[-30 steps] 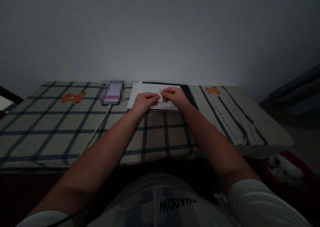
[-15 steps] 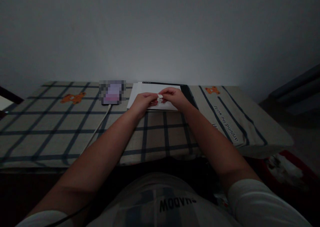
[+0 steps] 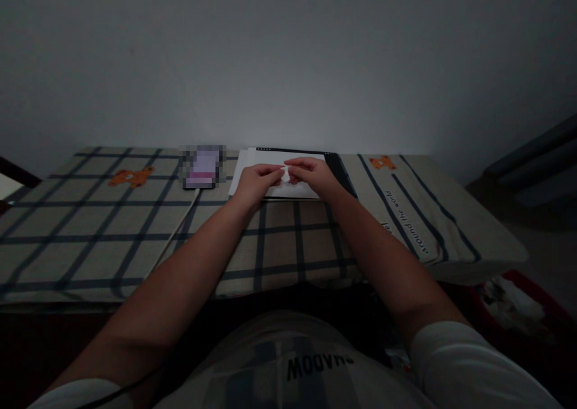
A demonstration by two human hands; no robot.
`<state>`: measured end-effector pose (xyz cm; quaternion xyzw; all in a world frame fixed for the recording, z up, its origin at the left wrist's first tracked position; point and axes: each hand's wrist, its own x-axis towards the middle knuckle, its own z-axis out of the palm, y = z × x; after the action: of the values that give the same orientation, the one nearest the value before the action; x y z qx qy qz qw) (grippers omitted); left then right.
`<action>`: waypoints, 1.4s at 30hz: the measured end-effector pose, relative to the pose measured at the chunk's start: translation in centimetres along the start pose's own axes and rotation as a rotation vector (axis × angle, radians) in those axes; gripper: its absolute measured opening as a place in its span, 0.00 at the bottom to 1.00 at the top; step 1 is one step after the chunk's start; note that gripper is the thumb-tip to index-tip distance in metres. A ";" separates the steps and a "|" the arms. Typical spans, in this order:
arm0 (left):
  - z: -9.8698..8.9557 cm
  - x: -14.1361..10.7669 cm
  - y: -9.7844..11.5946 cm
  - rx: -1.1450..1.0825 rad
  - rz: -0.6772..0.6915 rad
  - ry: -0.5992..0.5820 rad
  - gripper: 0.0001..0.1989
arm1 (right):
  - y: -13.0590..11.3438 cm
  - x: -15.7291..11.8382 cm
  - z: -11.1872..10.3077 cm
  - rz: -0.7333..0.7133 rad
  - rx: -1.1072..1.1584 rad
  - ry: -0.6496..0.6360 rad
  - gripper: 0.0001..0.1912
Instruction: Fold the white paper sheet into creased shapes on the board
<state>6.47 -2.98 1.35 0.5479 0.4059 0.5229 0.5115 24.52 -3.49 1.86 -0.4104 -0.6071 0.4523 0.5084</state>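
Note:
Between my two hands is a small white piece [image 3: 285,175], perhaps folded paper; the dim light hides its exact kind. My left hand [image 3: 258,184] pinches its left side with thumb and fingers. From the right, my right hand [image 3: 313,175] grips the other side, thumb and forefinger pressed together. Both hands are just above white sheets of paper [image 3: 241,167], which lie with a black-edged board or folder [image 3: 338,167] near the wall. The fingers cover much of the small white piece.
A checked cloth [image 3: 279,241] covers the table. To the left lies a phone [image 3: 202,167], its screen blurred, with a pale cable [image 3: 174,232] running toward the front edge. A wall [image 3: 288,66] rises behind. A red bin [image 3: 518,307] stands at lower right.
The fingers have shifted slightly and come closer around the small white piece, which now shows less and in a different shape. The arms have barely moved.

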 end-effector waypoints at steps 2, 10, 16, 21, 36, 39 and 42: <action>-0.1 0.1 -0.1 0.004 0.029 0.016 0.19 | -0.1 0.0 0.1 0.049 0.036 -0.028 0.15; -0.1 0.2 -0.3 0.001 0.031 -0.002 0.21 | -0.1 0.1 0.1 0.116 0.020 -0.054 0.13; -0.2 0.3 -0.3 0.029 0.036 -0.002 0.19 | 0.1 0.1 0.0 0.086 -0.021 -0.072 0.15; -0.5 0.2 -0.2 0.155 0.103 -0.052 0.16 | 0.6 0.3 0.1 0.029 0.003 -0.098 0.19; -0.1 -0.5 0.2 0.253 0.107 -0.056 0.18 | 0.4 0.3 0.0 -0.135 -0.233 -0.039 0.12; -0.1 -0.6 0.2 0.249 0.080 -0.082 0.17 | 0.3 0.2 0.2 -0.099 -0.191 -0.044 0.12; -0.1 -0.5 0.4 0.238 0.078 -0.096 0.17 | 0.2 0.2 0.3 -0.058 -0.172 -0.046 0.12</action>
<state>6.27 -3.55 1.62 0.6443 0.4189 0.4637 0.4409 24.19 -3.30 1.69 -0.4243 -0.6668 0.3932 0.4698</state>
